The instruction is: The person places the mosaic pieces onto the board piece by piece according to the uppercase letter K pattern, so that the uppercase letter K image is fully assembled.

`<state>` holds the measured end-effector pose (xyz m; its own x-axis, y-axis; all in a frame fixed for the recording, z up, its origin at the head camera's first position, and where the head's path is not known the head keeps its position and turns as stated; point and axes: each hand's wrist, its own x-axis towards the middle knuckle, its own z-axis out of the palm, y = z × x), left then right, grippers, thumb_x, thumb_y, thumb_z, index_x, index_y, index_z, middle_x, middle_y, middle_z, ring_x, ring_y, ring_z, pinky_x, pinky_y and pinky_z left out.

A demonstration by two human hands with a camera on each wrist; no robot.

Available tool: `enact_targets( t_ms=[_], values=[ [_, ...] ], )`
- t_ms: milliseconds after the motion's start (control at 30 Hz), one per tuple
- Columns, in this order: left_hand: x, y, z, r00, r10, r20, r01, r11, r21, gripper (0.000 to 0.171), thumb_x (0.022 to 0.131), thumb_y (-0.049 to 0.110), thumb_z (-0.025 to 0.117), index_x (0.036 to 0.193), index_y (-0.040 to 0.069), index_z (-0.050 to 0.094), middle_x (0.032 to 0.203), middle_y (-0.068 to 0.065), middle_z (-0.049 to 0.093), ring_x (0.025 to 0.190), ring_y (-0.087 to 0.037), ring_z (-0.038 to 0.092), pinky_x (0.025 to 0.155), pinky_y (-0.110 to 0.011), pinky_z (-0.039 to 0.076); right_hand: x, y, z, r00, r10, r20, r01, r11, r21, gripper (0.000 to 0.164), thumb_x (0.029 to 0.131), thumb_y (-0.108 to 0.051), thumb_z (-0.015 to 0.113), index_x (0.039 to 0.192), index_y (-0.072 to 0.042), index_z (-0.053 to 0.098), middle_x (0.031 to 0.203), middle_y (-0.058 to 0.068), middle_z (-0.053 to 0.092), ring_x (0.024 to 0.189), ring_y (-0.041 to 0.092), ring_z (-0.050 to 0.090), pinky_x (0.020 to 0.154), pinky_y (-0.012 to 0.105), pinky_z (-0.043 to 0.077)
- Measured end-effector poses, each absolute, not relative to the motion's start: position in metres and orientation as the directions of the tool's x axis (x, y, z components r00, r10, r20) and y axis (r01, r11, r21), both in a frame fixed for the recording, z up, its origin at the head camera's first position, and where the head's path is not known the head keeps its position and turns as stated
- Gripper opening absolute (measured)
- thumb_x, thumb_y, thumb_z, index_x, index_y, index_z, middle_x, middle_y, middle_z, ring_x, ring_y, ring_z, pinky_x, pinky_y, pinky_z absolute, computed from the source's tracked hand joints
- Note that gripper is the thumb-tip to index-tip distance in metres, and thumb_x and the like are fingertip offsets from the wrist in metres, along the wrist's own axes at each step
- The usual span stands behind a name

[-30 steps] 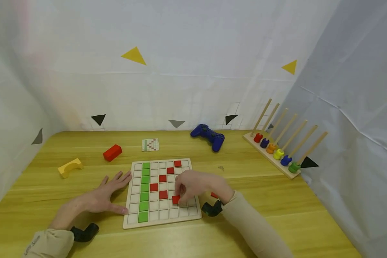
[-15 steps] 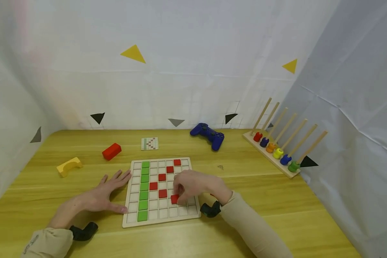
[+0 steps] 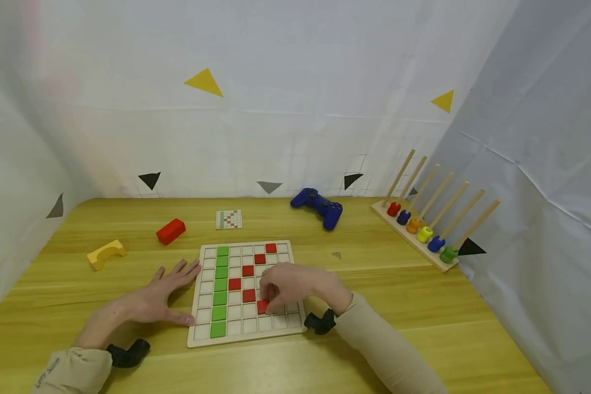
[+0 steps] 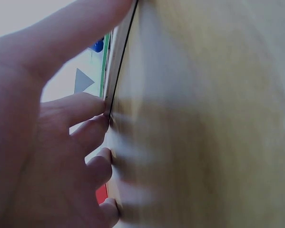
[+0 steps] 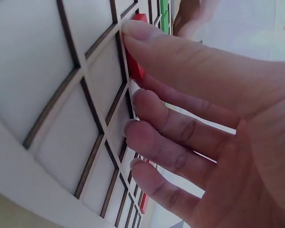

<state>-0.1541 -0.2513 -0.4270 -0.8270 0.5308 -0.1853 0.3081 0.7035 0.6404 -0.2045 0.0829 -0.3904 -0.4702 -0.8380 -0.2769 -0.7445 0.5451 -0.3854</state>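
Observation:
A white grid board lies on the table, with a column of green tiles and several red tiles set in its squares. My right hand is over the board's lower right part and pinches one red tile between thumb and forefinger. In the right wrist view the thumb presses on that red tile at a grid square; the forefinger is partly hidden behind it. My left hand rests spread on the table, with thumb and fingertips touching the board's left edge. Part of the board is hidden under the right hand.
Behind the board lie a small pattern card, a red block and a blue game controller. A yellow arch block is at the left. A peg rack with coloured beads stands at the right, near the side curtain.
My right hand has shifted slightly left with the red tile. A loose red tile seen beside the right wrist a second ago is now hidden. The left hand stays on the board's edge.

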Motion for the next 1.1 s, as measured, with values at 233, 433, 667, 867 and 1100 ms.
enact_targets(
  t_ms=[233,433,667,867,1100],
  values=[
    [-0.154,-0.251,-0.426,-0.828,0.527,-0.191,0.301,0.705,0.643,0.113,0.077,0.052,0.081,0.160,0.006,0.019,0.168,-0.016,0.007,0.151,-0.048,-0.007,0.113,-0.072,-0.013,-0.205,0.084,-0.393,-0.486,-0.825,-0.287,-0.714,0.565,-0.414,0.019,0.085,-0.032,0.081,0.095,-0.019,0.070,0.088,-0.012,0.063,0.076,0.001,0.054,0.069,0.014,0.047],
    [-0.154,-0.249,-0.426,-0.827,0.527,-0.197,0.297,0.706,0.643,0.113,0.077,0.051,0.081,0.160,0.006,0.019,0.168,-0.016,0.006,0.151,-0.048,-0.007,0.113,-0.071,-0.013,-0.207,0.088,-0.394,-0.473,-0.839,-0.270,-0.709,0.544,-0.449,0.021,0.085,-0.031,0.081,0.098,-0.018,0.071,0.090,-0.011,0.064,0.077,0.001,0.056,0.070,0.014,0.049],
    [-0.156,-0.248,-0.426,-0.826,0.527,-0.198,0.300,0.710,0.637,0.114,0.077,0.052,0.081,0.160,0.007,0.018,0.168,-0.016,0.006,0.151,-0.047,-0.007,0.114,-0.071,-0.013,-0.213,0.117,-0.390,-0.500,-0.845,-0.187,-0.679,0.517,-0.522,0.031,0.086,-0.029,0.081,0.112,-0.015,0.071,0.099,-0.004,0.065,0.088,0.012,0.059,0.075,0.019,0.049],
    [-0.155,-0.250,-0.426,-0.828,0.525,-0.196,0.298,0.708,0.640,0.114,0.077,0.052,0.081,0.160,0.006,0.018,0.168,-0.017,0.006,0.151,-0.048,-0.007,0.113,-0.071,-0.013,-0.217,0.154,-0.384,-0.536,-0.831,-0.150,-0.649,0.519,-0.556,0.030,0.086,-0.025,0.081,0.111,-0.012,0.071,0.103,0.002,0.065,0.092,0.019,0.061,0.080,0.031,0.054],
    [-0.153,-0.250,-0.426,-0.826,0.529,-0.193,0.301,0.704,0.643,0.114,0.077,0.052,0.081,0.160,0.006,0.018,0.168,-0.017,0.006,0.151,-0.048,-0.007,0.113,-0.071,-0.014,-0.222,0.191,-0.385,-0.579,-0.805,-0.131,-0.618,0.537,-0.574,0.028,0.087,-0.019,0.080,0.110,-0.008,0.070,0.102,0.008,0.067,0.092,0.025,0.062,0.081,0.039,0.055]
  ],
)
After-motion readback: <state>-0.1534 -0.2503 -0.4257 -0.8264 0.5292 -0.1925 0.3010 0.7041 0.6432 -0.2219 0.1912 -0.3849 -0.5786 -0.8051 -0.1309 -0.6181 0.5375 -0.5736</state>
